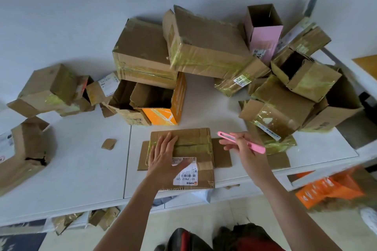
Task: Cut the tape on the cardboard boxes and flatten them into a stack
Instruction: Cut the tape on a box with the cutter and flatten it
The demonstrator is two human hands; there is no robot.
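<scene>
A small brown cardboard box (195, 144) with yellowish tape and a white shipping label lies at the front edge of the white table (81, 159), on top of flattened cardboard (222, 155). My left hand (165, 159) presses flat on the box top, fingers straight, partly covering the label. My right hand (242, 146) hovers just right of the box and holds a pink utility knife (240, 141) whose tip points left toward the box.
Several taped boxes are piled at the back and right, among them an orange box (163, 112) and a pink open box (263, 34). Crushed boxes (24, 149) lie at the left. A cardboard scrap (109, 143) sits on the table. Orange cardboard (326, 189) lies below right.
</scene>
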